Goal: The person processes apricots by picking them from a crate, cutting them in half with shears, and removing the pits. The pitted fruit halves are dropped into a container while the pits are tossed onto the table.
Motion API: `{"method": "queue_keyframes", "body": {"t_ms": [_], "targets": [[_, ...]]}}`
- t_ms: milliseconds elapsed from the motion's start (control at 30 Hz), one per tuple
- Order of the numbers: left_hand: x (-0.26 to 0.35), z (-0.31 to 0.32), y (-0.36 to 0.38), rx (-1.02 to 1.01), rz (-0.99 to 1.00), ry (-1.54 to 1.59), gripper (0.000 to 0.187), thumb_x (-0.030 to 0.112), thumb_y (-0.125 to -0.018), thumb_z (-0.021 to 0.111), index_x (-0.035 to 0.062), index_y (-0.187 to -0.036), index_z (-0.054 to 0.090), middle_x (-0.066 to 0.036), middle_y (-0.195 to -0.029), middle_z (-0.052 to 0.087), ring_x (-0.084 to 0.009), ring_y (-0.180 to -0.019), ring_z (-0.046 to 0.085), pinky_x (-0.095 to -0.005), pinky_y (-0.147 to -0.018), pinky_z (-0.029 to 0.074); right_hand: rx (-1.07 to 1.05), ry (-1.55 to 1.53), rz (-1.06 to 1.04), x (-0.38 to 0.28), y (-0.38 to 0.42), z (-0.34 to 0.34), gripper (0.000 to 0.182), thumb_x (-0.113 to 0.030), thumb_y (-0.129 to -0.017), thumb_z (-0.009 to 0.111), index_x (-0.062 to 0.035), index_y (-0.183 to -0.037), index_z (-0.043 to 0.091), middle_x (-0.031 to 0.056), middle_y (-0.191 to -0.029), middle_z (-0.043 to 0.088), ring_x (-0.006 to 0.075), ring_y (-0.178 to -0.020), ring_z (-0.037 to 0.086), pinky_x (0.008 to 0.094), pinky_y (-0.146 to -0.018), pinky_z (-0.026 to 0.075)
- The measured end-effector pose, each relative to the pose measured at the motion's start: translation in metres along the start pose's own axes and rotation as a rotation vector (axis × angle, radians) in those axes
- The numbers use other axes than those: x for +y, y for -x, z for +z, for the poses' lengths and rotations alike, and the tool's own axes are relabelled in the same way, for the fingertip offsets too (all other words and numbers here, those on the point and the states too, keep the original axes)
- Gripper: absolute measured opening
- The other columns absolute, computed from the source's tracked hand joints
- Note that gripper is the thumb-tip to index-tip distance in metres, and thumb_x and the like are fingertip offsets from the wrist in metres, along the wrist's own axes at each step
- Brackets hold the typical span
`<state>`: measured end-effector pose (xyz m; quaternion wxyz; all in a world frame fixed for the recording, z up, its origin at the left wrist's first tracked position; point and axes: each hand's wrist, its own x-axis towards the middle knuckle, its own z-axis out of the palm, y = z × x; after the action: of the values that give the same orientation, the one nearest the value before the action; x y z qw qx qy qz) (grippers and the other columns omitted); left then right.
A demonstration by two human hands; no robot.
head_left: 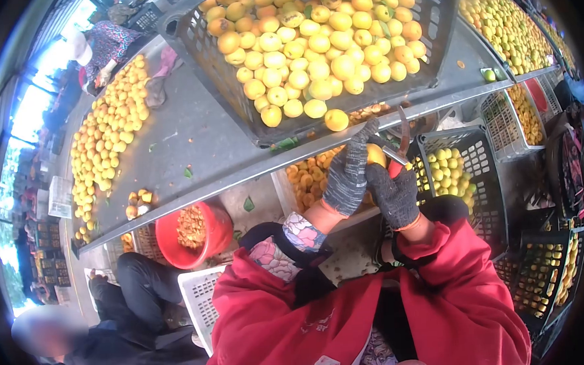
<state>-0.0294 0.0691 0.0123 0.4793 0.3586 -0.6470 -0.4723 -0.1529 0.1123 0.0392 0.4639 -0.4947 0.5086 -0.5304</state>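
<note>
My left hand (349, 173), in a grey knit glove, is closed around a yellow-orange fruit (376, 154) at the table's front edge. My right hand (395, 189), gloved too, is wrapped round the red handle of a curved knife (405, 135) whose blade points up, beside the fruit. Just above my hands one loose fruit (336, 120) lies near the mouth of a tilted dark crate (225, 100), from which many yellow fruits (318, 42) spill. Below my hands stands a crate of orange fruit pieces (308, 178).
The metal table (191, 145) has a fruit pile (114, 126) at left. A red bucket (222, 229) holds pieces. A dark crate (482, 153) of yellow-green fruit stands right. One person (113, 43) is at upper left, another (135, 349) at lower left.
</note>
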Motion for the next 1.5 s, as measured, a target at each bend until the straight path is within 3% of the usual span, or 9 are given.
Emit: {"method": "queue_keyframes", "body": {"t_ms": [100,367,567,767,833,900,1067,1233,1500], "targets": [[-0.002,0.005,0.0,0.078,-0.018,0.014,0.047,0.035,-0.103,0.047,0.0017,-0.135,0.053,-0.011,-0.113,0.066,-0.0182,-0.1,0.062,-0.0314,-0.089,0.05,0.039,0.042,-0.079,-0.003,0.002,0.003,0.039,-0.011,-0.092,0.068,0.0001,-0.128,0.057,0.0039,-0.098,0.067,0.0079,-0.083,0.061,0.0234,-0.07,0.051],[-0.002,0.006,-0.002,0.152,0.215,-0.233,0.043,0.033,-0.107,0.035,0.0049,-0.135,0.052,-0.017,-0.117,0.065,-0.0296,-0.105,0.066,-0.0371,-0.091,0.05,0.107,0.02,-0.031,0.0,0.001,0.011,0.036,-0.013,-0.095,0.064,0.0008,-0.127,0.057,0.0049,-0.106,0.067,0.0116,-0.092,0.061,0.0271,-0.079,0.051],[-0.005,0.005,-0.004,0.149,0.224,-0.272,0.041,0.007,-0.096,0.053,0.0029,-0.137,0.05,-0.016,-0.115,0.065,-0.0273,-0.1,0.065,-0.0366,-0.09,0.051,0.125,-0.052,-0.034,-0.004,0.0,0.015,0.035,-0.014,-0.096,0.062,0.0012,-0.127,0.057,0.0065,-0.109,0.066,0.0126,-0.097,0.06,0.0279,-0.084,0.049],[0.006,-0.001,-0.015,0.139,0.423,-0.394,0.043,0.032,-0.106,0.038,0.0004,-0.131,0.053,-0.017,-0.117,0.065,-0.0299,-0.104,0.065,-0.0367,-0.088,0.052,-0.083,0.035,-0.003,0.0,-0.016,-0.013,0.039,-0.018,-0.094,0.064,0.0014,-0.127,0.057,0.01,-0.105,0.066,0.0148,-0.094,0.062,0.0299,-0.082,0.05],[0.012,-0.01,-0.016,0.034,-0.197,0.305,0.042,0.03,-0.103,0.046,-0.0009,-0.132,0.051,-0.018,-0.12,0.063,-0.0305,-0.107,0.064,-0.0363,-0.09,0.052,-0.191,0.19,-0.015,-0.001,-0.022,-0.029,0.044,-0.019,-0.093,0.065,-0.0002,-0.131,0.055,0.0129,-0.106,0.067,0.0197,-0.094,0.065,0.0315,-0.082,0.051],[0.002,-0.006,-0.009,0.051,-0.231,0.475,0.054,0.028,-0.095,0.063,-0.0006,-0.138,0.046,-0.018,-0.123,0.061,-0.0297,-0.111,0.061,-0.0352,-0.092,0.051,-0.191,0.239,-0.193,-0.001,-0.025,-0.025,0.047,-0.018,-0.092,0.065,-0.0009,-0.134,0.054,0.0133,-0.106,0.067,0.0215,-0.094,0.066,0.0319,-0.083,0.052],[-0.023,-0.006,-0.005,0.161,0.433,-0.391,0.07,0.034,-0.091,0.067,0.0034,-0.147,0.038,-0.017,-0.115,0.063,-0.028,-0.105,0.064,-0.0359,-0.087,0.052,-0.104,0.311,-0.458,-0.004,-0.023,-0.01,0.05,-0.015,-0.091,0.066,-0.0016,-0.136,0.051,0.0141,-0.105,0.067,0.0229,-0.092,0.067,0.0325,-0.082,0.052],[0.004,-0.001,-0.015,0.114,0.344,-0.191,0.054,0.023,-0.096,0.059,0.0041,-0.144,0.043,-0.015,-0.105,0.067,-0.0295,-0.09,0.067,-0.0378,-0.081,0.054,0.003,0.03,-0.111,0.0,-0.009,0.007,0.033,-0.01,-0.095,0.063,0.0023,-0.125,0.057,0.0048,-0.096,0.067,0.0081,-0.085,0.059,0.0255,-0.07,0.05],[0.007,0.003,-0.015,0.201,0.282,-0.279,0.039,0.017,-0.097,0.05,0.0049,-0.134,0.055,-0.016,-0.104,0.067,-0.0306,-0.091,0.067,-0.0401,-0.08,0.052,0.125,0.07,-0.192,0.008,-0.012,0.017,0.029,-0.01,-0.098,0.058,0.0029,-0.124,0.057,0.012,-0.098,0.068,0.0195,-0.089,0.064,0.033,-0.077,0.051]]}}
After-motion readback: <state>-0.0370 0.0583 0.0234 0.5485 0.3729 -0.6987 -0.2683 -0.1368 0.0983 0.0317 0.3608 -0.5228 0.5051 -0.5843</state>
